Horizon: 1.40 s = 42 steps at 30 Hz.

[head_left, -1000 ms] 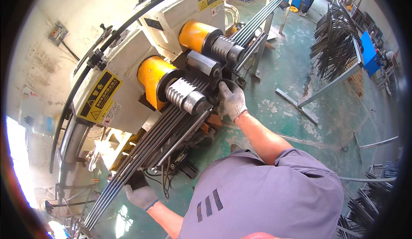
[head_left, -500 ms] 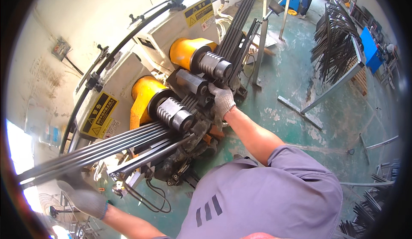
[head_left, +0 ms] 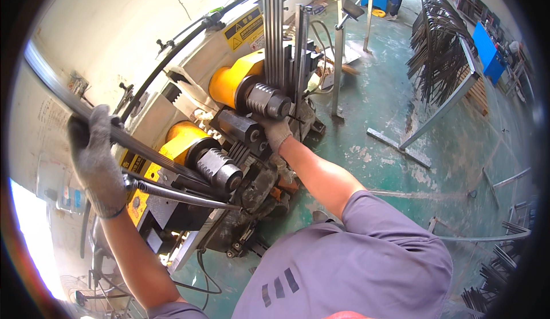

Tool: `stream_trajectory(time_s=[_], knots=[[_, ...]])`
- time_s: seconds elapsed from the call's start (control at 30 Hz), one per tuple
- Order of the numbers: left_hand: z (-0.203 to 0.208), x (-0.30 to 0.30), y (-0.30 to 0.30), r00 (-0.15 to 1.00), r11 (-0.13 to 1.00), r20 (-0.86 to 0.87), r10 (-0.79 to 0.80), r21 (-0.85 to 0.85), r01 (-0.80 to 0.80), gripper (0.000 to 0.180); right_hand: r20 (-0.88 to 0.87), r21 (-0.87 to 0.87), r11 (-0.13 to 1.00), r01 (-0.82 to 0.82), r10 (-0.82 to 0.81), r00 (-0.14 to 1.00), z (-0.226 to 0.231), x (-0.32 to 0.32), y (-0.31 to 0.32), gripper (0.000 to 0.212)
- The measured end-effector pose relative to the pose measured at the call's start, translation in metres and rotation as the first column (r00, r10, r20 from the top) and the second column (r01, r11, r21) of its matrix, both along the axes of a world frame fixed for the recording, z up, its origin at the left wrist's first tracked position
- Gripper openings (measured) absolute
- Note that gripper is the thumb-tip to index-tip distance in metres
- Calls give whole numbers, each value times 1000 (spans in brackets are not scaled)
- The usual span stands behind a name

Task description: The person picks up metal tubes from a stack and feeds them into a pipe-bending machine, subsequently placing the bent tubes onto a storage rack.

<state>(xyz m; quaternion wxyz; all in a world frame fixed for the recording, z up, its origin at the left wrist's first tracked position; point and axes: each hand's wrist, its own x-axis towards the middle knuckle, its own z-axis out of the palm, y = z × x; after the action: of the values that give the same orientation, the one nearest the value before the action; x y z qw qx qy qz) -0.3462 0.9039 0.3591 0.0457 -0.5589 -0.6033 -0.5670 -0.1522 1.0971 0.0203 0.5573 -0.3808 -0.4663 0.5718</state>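
Fingers of the gloved left hand (head_left: 100, 167) meet a slanting bundle of dark metal rods (head_left: 154, 158), their curl unclear, beside a yellow machine housing (head_left: 184, 138); past a dark block (head_left: 236, 125), the gloved right hand (head_left: 277, 133) sits below upright rods (head_left: 274, 32), fingers hidden, grip impossible to tell.

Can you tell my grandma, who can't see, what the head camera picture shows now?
A gloved left hand touches slanting metal bars at a machine with two yellow housings, while the gloved right hand, partly hidden, is at the machine's middle. Beyond are a green floor and hanging dark rods.
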Motion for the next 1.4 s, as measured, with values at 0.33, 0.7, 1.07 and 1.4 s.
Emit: stream_trajectory(time_s=[0.33,0.7,1.07,1.4], knots=[[1,16,43,975,975,76,-209,-64,213,33,-80,-37,997,-64,61,995,9,7,-7,34],[-2,5,42,979,977,10,-205,-58,205,31,-135,-29,998,-58,54,989,6,1,-6,34],[-4,2,45,979,977,57,-196,-69,200,38,-62,23,999,-42,43,997,1,6,-2,47],[-2,12,46,992,991,-20,-123,-53,122,34,-99,-6,997,-72,71,993,7,9,-4,51]])
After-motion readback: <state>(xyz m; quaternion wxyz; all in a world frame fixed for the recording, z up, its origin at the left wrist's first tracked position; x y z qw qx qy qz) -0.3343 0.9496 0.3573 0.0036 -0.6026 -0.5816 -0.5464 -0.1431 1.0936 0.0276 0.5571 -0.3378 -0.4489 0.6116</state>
